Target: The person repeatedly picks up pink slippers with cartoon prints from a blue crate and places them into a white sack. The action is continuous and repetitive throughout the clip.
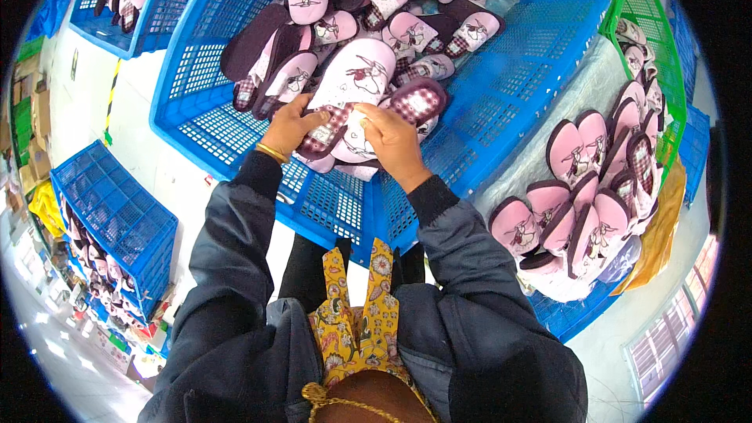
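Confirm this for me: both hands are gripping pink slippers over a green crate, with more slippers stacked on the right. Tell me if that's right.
One detail is wrong: the crate under the hands is blue, not green, as the head view shows. The left hand and the right hand do grip pink slippers over it, and more slippers are stacked on the right.

Both my arms stretched forward over near rim of blue crate (235, 129), dark sleeves to wrists. My left hand (291, 127) curled, fingers clamped, gold bangle at wrist. My right hand (394, 141) beside it, knuckles up, fingers pinching closed.
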`<state>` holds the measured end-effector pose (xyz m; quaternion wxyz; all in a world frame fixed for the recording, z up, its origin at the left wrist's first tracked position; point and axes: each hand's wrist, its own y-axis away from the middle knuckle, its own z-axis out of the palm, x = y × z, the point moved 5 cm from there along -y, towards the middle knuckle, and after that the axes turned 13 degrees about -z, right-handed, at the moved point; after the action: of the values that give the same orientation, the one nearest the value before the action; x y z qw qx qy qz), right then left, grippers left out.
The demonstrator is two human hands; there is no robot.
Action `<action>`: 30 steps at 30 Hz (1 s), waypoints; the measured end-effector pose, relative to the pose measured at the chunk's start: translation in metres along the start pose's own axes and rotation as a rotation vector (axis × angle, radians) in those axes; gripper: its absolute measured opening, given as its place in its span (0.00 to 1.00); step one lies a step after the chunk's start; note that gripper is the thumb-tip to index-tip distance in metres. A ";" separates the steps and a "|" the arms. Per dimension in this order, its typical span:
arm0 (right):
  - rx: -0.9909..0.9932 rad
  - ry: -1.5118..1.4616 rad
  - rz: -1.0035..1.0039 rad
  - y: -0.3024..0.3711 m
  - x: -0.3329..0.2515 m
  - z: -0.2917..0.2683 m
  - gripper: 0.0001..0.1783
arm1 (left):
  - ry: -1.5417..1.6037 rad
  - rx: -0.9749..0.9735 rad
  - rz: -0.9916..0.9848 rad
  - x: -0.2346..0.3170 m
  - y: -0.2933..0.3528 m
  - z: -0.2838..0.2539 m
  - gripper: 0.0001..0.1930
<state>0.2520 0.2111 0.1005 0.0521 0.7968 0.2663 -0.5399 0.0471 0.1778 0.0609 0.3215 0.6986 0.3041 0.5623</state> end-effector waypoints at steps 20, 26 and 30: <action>0.937 -1.459 0.754 0.047 0.017 0.026 0.21 | 0.822 -0.053 -0.010 -0.054 0.059 0.052 0.26; 0.826 -1.231 0.768 0.062 0.027 0.059 0.27 | 0.844 -0.001 -0.264 -0.114 0.041 0.084 0.29; 0.739 -1.163 0.985 0.085 0.046 0.100 0.27 | 0.340 0.256 -0.582 -0.153 0.036 0.057 0.30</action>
<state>0.2223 0.1182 0.0007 0.1464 0.3832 -0.3741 -0.8317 0.0769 0.0298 -0.0100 0.3227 0.5140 0.6074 0.5126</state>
